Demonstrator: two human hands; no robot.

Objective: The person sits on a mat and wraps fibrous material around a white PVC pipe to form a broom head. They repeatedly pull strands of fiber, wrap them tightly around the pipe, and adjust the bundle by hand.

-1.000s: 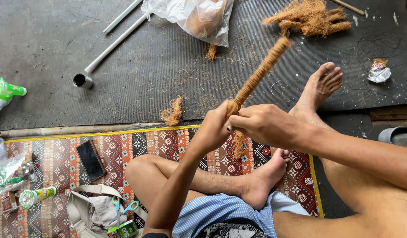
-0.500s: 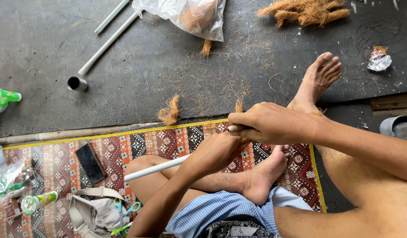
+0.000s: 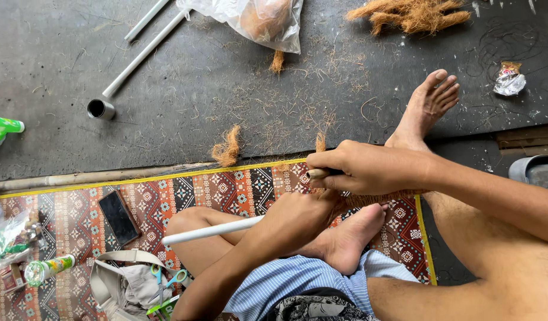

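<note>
Nearest the camera I note the folded legs on a patterned red mat (image 3: 226, 184), with a grey bag (image 3: 116, 285) and blue-handled scissors (image 3: 167, 279) at lower left. Across the lap lies the white pipe (image 3: 211, 230), its long axis nearly level, the free end pointing left and slightly down, the other end rising toward the hands. The left hand (image 3: 297, 217) is closed around that pipe, fingers wrapped under it. Just above, the right hand (image 3: 360, 169) has its fingers pressed together over a brown coir bundle (image 3: 375, 197), which shows as a fibrous strip under the palm with a small tuft standing above the knuckles. Against the frame one second back, the long coir-wrapped length that slanted up and right past the hands is gone from that place, and the bare white shaft now shows to the left. Beyond the mat, on the dark rubber floor, I record a loose coir tuft (image 3: 227, 147), a metal tube (image 3: 100, 109), a plastic bag (image 3: 256, 21) and a coir pile (image 3: 413, 13).
</note>
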